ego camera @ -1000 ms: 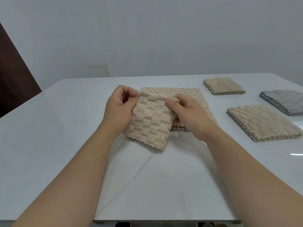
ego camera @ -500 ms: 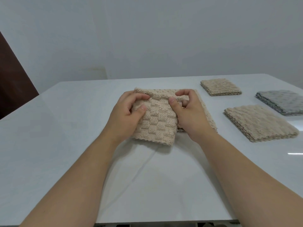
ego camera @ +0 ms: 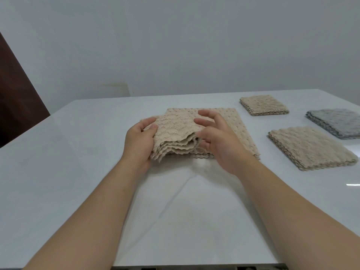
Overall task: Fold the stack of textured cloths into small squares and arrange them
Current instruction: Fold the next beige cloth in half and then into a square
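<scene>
A beige textured cloth (ego camera: pixel 175 134), folded into a small thick square, is held flat just above the table. My left hand (ego camera: pixel 139 141) grips its left edge, thumb on top. At the cloth's right side my right hand (ego camera: pixel 216 137) has its fingers spread, touching or hovering over the folded layers without closing on them. Beneath and behind lies an unfolded beige cloth (ego camera: pixel 236 125) spread on the white table (ego camera: pixel 78 162).
At the right stand three folded piles: a small beige one (ego camera: pixel 264 105) at the back, a grey one (ego camera: pixel 337 122) at the far right, a larger beige one (ego camera: pixel 309 148) nearer me. A dark panel (ego camera: pixel 15 98) rises beyond the table's left edge.
The cloth went from hanging upright in both hands to lying level, folded smaller. My right hand let go of its top edge and spread its fingers.
</scene>
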`<state>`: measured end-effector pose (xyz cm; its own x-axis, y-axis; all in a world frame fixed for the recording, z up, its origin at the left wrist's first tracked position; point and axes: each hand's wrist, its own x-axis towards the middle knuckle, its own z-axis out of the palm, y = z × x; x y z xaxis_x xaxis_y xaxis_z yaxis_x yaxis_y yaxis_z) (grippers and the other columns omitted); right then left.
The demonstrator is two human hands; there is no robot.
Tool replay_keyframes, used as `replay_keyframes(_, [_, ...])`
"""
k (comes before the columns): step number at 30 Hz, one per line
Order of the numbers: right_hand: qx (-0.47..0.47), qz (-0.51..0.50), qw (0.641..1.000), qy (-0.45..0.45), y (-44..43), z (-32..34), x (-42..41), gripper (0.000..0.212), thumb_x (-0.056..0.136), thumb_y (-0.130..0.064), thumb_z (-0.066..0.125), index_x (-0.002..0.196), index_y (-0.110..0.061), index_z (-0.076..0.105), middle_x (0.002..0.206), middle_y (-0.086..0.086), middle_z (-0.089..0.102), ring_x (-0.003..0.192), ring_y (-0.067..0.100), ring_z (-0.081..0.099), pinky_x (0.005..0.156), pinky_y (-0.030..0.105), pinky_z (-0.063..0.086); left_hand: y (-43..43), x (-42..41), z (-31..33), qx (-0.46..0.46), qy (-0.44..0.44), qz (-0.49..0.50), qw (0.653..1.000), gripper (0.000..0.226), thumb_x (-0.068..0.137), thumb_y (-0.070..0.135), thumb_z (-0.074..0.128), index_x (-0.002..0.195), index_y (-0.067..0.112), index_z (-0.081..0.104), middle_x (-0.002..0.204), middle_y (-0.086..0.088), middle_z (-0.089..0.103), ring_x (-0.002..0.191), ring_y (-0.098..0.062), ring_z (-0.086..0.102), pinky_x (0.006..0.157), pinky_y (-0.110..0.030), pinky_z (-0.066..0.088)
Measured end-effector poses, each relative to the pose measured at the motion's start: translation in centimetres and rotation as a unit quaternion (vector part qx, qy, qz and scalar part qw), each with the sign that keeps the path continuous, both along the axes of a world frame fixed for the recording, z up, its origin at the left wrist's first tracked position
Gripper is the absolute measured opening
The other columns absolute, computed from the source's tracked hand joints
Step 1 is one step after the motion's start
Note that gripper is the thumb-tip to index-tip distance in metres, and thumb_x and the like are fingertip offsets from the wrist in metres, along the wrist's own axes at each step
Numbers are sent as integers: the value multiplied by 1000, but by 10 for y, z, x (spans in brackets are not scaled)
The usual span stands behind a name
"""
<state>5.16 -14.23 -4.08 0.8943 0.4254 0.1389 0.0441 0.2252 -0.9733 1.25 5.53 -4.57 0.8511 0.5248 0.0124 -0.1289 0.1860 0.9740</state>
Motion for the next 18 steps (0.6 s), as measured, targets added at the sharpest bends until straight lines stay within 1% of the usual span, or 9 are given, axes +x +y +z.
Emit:
replay_keyframes(2, [-19,10,999,-27,1,-3,-2,66,66,-12,70,124,-37,57,134,-3,54,98,15,63,86,35,54,-1,2,-2,-8,-2,17,1000,25,100,4,57,122,9,67,114,-13,74,103,-24,74,97,-45,57])
replay_keyframes(4, [-42,3,998,-53,3,-5,-5,70,67,-6,74,127,-38,55,135,-4,53,103,17,63,89,35,56,-2,3,-2,-8,-3,22,1000,25,100,5,57,123,10,67,114,-12,74,103,-23,74,97,-45,57])
replay_keyframes(6, [-61,-25,995,-79,5,-5,-8,68,75,2,73,129,-34,53,133,-5,54,97,8,63,80,26,56,-2,4,-3,4,0,20,1000,26,100,6,58,124,11,67,115,-10,74,103,-22,74,97,-44,57])
replay_keyframes(8, [-68,-63,992,-90,8,-6,-9,61,82,5,67,129,-31,52,130,-6,55,87,3,64,72,24,57,-3,5,-5,26,3,19,999,26,100,9,59,124,14,67,116,-9,74,103,-21,74,97,-43,57])
replay_keyframes(10, [-74,-97,988,-94,10,-8,-8,51,88,-3,66,128,-31,51,127,-8,57,88,6,68,73,30,60,-5,5,-7,69,7,23,997,26,99,13,62,124,18,68,115,-5,74,103,-18,74,98,-42,57])
replay_keyframes(13, [-103,-154,976,-115,14,-8,-6,39,93,-20,68,127,-30,49,119,-13,59,87,1,68,68,19,55,-9,4,-9,118,-1,23,993,29,98,18,64,127,17,66,114,0,73,104,-16,72,100,-42,55])
replay_keyframes(15, [-132,-211,958,-146,14,-7,-6,31,95,-25,65,122,-29,49,111,-15,59,74,-2,64,62,15,49,-11,3,-8,142,-2,16,990,35,96,21,67,131,17,63,116,5,70,107,-15,70,102,-42,54])
replay_keyframes(16, [-148,-236,946,-164,13,-8,-5,27,95,-25,63,118,-29,48,108,-14,58,69,1,62,62,17,48,-12,3,-8,150,0,11,989,38,94,23,69,132,18,62,118,6,69,109,-15,69,103,-42,53])
replay_keyframes(18, [-178,-267,926,-197,12,-9,-3,22,93,-24,61,108,-30,46,103,-8,58,69,14,60,66,28,45,-14,3,-8,141,2,-2,990,43,94,23,70,135,15,61,119,4,69,107,-16,70,102,-42,54])
